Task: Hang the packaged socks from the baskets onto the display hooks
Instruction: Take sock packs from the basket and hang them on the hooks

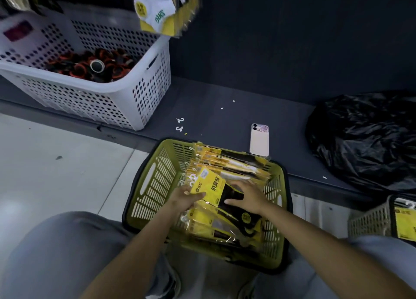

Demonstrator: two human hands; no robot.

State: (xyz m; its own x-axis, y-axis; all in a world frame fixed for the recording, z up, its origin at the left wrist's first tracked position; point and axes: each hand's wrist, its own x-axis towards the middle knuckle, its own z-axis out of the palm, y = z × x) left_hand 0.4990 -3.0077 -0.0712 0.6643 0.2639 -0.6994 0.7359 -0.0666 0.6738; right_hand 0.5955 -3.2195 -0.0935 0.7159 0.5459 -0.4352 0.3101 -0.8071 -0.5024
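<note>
A green basket (pixel 155 179) sits on the floor between my knees, filled with several yellow-and-black sock packs (pixel 227 161) with white hooks. My left hand (pixel 185 199) grips the yellow header end of one sock pack (pixel 208 185), raised slightly above the pile. My right hand (pixel 245 196) lies with spread fingers on the black lower part of that pack. At the top of the view, hung sock packs (pixel 162 8) dangle from the display; their hooks are out of sight.
A white perforated basket (pixel 94 96) with red and black items stands on the dark shelf base at the left. A pink phone (pixel 259 139) lies behind the green basket. A black plastic bag (pixel 364 139) fills the right. Another basket (pixel 369 217) with packs shows at the right edge.
</note>
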